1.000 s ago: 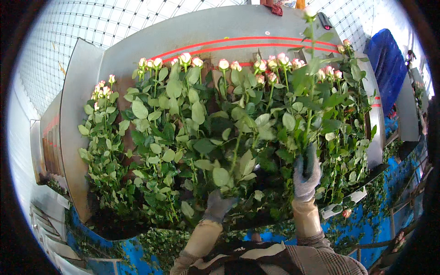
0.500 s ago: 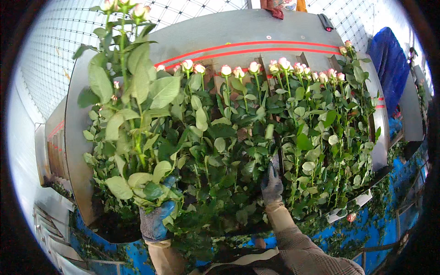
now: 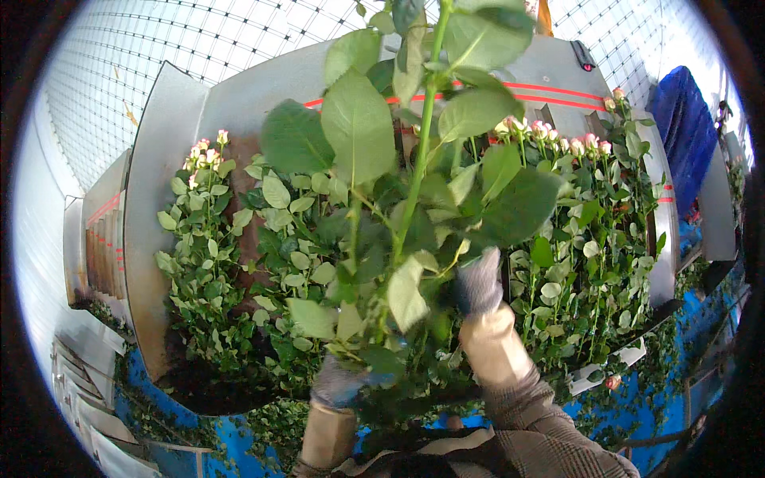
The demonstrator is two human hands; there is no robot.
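My left hand point(image 3: 341, 384), in a grey-and-blue glove, is closed around the lower ends of long-stemmed roses point(image 3: 421, 159). Their stems and large leaves rise close to the camera, and their blooms are out of the picture. My right hand point(image 3: 480, 285), in a similar glove, is at the right edge of the held leaves; its fingers are partly hidden and smeared. Behind stands a grey metal sorting bench point(image 3: 263, 92) with red stripes, where pink-and-white roses lie in rows: a group point(image 3: 209, 255) at the left and a thicker one point(image 3: 582, 231) at the right.
Metal side walls point(image 3: 163, 159) bound the bench at the left. A blue plastic sheet point(image 3: 683, 131) hangs at the far right. Fallen leaves and stems litter a blue floor surface point(image 3: 235, 438) below. A loose rose head point(image 3: 613, 382) is by the bench's front right edge.
My left hand has brought the held roses rightward and nearer the camera, uncovering the left part of the bench. My right hand has risen slightly, and leaves now cover its fingers.
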